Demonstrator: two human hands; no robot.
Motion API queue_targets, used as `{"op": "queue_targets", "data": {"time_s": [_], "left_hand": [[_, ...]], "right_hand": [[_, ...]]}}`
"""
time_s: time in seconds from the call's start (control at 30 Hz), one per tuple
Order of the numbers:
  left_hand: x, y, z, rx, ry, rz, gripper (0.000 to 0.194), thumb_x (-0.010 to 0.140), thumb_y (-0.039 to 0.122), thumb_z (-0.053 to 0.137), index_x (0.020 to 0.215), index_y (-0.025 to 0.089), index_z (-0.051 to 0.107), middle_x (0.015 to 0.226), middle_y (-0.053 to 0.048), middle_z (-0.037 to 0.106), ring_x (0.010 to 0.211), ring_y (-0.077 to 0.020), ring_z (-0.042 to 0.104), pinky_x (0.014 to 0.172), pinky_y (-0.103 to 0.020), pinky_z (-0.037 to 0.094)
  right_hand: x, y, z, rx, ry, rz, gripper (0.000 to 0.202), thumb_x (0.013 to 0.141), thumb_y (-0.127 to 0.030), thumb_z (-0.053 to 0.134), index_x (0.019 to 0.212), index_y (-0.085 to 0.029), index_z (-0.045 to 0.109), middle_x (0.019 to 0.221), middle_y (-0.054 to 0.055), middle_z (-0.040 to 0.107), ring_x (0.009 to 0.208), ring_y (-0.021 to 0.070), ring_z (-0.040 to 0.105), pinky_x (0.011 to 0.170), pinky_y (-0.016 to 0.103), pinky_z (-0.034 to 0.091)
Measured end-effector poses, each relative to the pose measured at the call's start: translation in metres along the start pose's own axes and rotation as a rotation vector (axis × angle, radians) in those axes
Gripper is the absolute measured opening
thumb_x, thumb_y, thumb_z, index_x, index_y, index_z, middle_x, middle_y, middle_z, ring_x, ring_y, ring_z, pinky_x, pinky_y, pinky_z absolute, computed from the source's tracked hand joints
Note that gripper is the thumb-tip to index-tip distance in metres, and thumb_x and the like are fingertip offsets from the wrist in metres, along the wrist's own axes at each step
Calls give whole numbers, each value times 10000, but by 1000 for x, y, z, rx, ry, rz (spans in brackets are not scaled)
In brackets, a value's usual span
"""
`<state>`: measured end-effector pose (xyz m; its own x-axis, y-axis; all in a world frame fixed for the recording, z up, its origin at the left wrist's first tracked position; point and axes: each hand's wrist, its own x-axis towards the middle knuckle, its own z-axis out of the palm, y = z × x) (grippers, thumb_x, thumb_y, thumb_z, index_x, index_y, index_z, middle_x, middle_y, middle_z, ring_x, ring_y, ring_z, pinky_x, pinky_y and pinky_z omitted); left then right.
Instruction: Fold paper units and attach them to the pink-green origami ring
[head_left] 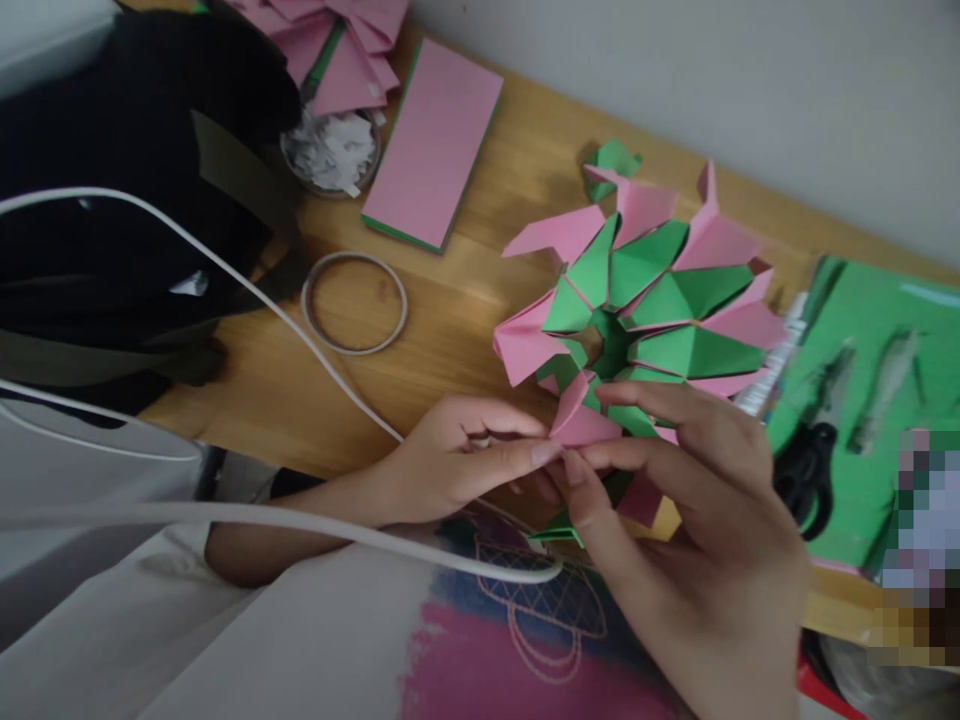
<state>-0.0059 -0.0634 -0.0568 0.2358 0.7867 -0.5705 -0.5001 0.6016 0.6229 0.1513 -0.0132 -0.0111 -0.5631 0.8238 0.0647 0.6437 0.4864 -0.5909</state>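
A ring-shaped folded-paper flower (660,290) in pink and green lies near the table's front edge, with a dark round opening in its middle. My left hand (457,450) comes in from the left and pinches a pink flap at its near side between thumb and fingers. Meeting it there, my right hand (690,520) has thumb and a finger pressed on the same pink paper, the forefinger reaching over the flower's near green part. Below the fingertips shows a small green folded piece (559,530).
Behind stand a pink and green paper stack (435,145), a bowl of white scraps (334,152) and pink pieces (352,60). A ring (306,300) lies left. Black scissors (814,450) rest on a green sheet (847,500). White cables (247,275) cross the left side.
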Motion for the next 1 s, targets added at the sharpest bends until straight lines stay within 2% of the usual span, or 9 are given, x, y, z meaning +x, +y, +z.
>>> {"op": "queue_targets", "data": {"time_s": [0.1, 0.23, 0.43, 0.6, 0.83, 1.0], "left_hand": [[1, 0, 1, 45, 44, 42, 174, 787, 271, 709, 667, 146, 707, 611, 6, 704, 577, -101, 647, 492, -147, 462], [3, -2, 1, 33, 57, 46, 140, 785, 263, 712, 695, 156, 721, 617, 8, 721, 552, -96, 656, 502, -152, 482], [3, -4, 2, -67, 27, 53, 148, 817, 261, 692, 716, 155, 714, 653, -1, 749, 570, -91, 686, 518, -139, 477], [4, -1, 3, -86, 39, 56, 171, 821, 265, 693, 712, 135, 712, 658, -22, 759, 545, -90, 675, 502, -148, 461], [4, -3, 3, -126, 25, 63, 208, 810, 289, 723, 682, 124, 710, 650, -28, 757, 545, -83, 679, 489, -132, 446], [3, -4, 3, -144, 33, 78, 206, 831, 274, 702, 686, 128, 713, 641, -19, 755, 521, -66, 670, 490, -117, 449]], "right_hand": [[1, -1, -1, -2, -4, 25, 105, 843, -201, 650, 745, -240, 654, 1061, 75, 671, 1059, 301, 609, 936, 500, 455], [1, 2, -5, 42, -7, 15, 48, 838, -202, 663, 800, -222, 686, 1095, 75, 666, 1056, 265, 611, 929, 449, 464], [-2, 10, -11, 289, -83, 40, 80, 856, -147, 639, 885, -203, 688, 1085, 71, 667, 1038, 219, 633, 837, 357, 509], [-3, 16, -12, 355, -104, 37, 149, 845, -104, 642, 926, -220, 688, 1121, 56, 656, 1083, 211, 623, 831, 330, 516], [-5, 21, -15, 325, -129, -20, 256, 845, -49, 607, 1055, -179, 676, 1135, 67, 657, 1084, 181, 623, 898, 296, 508], [-5, 25, -16, 283, -125, -74, 270, 804, -37, 650, 1046, -154, 677, 1103, 62, 678, 1017, 163, 649, 848, 258, 532]]}}
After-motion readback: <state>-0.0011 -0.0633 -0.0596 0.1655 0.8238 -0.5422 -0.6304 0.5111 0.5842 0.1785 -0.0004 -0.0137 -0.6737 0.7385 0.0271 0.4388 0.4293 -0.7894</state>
